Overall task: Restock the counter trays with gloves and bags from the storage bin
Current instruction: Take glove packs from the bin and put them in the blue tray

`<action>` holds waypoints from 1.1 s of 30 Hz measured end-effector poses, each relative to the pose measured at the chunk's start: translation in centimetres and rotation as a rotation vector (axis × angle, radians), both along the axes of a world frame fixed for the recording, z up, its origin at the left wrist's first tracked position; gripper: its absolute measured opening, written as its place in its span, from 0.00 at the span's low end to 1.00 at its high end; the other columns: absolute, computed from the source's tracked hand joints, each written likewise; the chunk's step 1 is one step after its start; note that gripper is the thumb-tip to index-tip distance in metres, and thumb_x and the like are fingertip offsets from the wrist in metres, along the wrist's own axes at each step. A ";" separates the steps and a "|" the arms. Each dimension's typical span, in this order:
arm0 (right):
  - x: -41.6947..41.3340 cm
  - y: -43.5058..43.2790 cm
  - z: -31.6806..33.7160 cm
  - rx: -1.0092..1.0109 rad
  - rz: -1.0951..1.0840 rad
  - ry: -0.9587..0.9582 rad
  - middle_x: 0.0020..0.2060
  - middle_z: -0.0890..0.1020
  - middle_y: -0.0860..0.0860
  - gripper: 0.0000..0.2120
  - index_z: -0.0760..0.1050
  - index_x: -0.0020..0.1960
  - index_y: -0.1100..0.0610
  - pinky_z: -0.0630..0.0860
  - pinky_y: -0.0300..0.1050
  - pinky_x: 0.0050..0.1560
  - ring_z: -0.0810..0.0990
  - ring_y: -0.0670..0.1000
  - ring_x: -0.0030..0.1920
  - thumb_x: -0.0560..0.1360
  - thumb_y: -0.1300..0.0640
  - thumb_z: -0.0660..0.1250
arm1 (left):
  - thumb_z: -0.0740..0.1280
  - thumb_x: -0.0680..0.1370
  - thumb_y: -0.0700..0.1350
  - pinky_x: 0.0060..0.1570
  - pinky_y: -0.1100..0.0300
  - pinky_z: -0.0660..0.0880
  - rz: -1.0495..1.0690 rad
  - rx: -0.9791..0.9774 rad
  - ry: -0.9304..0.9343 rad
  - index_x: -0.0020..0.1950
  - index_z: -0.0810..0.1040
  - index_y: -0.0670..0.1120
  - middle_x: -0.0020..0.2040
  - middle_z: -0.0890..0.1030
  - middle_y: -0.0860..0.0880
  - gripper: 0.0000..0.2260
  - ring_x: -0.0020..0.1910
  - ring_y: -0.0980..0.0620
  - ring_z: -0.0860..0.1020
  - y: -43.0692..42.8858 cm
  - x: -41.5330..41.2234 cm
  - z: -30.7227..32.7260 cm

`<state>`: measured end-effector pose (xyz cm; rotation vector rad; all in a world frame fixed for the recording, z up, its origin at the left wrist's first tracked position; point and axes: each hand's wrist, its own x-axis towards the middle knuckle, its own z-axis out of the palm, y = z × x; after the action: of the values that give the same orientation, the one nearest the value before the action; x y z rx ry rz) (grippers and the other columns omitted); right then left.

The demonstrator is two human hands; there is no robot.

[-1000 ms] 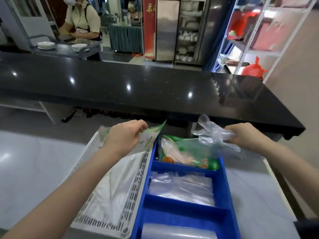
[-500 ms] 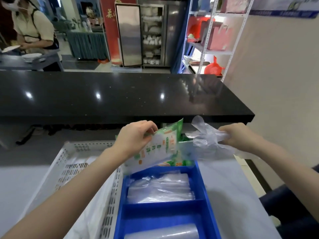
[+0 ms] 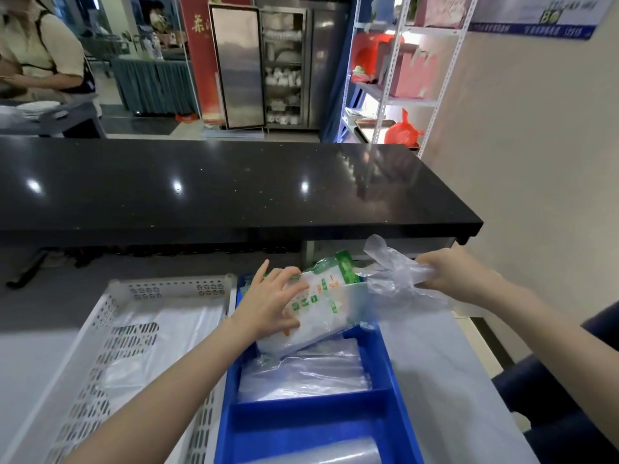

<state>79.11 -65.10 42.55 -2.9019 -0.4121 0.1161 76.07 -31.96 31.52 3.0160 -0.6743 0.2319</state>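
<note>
Green-white glove pack (image 3: 321, 303) held tilted over far end of blue tray (image 3: 318, 405), clear gloves (image 3: 395, 272) bunched beside it, clear bags (image 3: 301, 373) laid flat in middle compartment.

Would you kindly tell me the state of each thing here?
blue tray, middle compartment holds clear bags.
white basket, holds plastic sheets.
glove packet, tilted over the tray's far end.
left hand, holds the glove packet.
clear glove, crumpled, aloft.
right hand, grips the clear glove.
</note>
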 end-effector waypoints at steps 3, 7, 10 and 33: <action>0.2 0.2 -0.2 0.007 0.004 -0.002 0.27 0.77 0.45 0.12 0.72 0.30 0.46 0.68 0.43 0.32 0.74 0.46 0.32 0.69 0.52 0.72 | 0.80 0.59 0.50 0.66 0.48 0.67 -0.073 0.022 -0.132 0.64 0.76 0.49 0.61 0.76 0.47 0.34 0.56 0.47 0.76 -0.8 0.5 0.6; 0.6 0.5 -0.2 0.046 0.018 -0.004 0.25 0.76 0.46 0.16 0.68 0.27 0.47 0.69 0.46 0.32 0.73 0.46 0.30 0.68 0.51 0.72 | 0.76 0.62 0.40 0.67 0.47 0.67 -0.100 0.065 -0.312 0.65 0.75 0.49 0.63 0.77 0.48 0.32 0.59 0.46 0.76 -1.5 2.0 0.9; 0.7 0.6 -0.2 0.095 0.031 -0.007 0.22 0.74 0.44 0.19 0.67 0.24 0.44 0.65 0.43 0.29 0.71 0.43 0.28 0.68 0.52 0.73 | 0.79 0.61 0.43 0.70 0.39 0.61 -0.002 0.145 -0.251 0.65 0.75 0.51 0.68 0.74 0.47 0.33 0.66 0.44 0.73 -1.2 2.4 0.3; 4.0 10.0 -3.2 0.055 0.072 0.076 0.35 0.80 0.47 0.04 0.77 0.40 0.50 0.77 0.47 0.36 0.78 0.50 0.38 0.72 0.52 0.67 | 0.67 0.72 0.36 0.64 0.59 0.71 0.284 -0.805 0.079 0.65 0.74 0.52 0.64 0.74 0.55 0.22 0.63 0.58 0.72 3.6 -0.5 -1.5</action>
<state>83.08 -55.07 39.31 -2.8192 -0.4980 0.2216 75.62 -28.37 30.05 2.3044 -0.0857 0.3004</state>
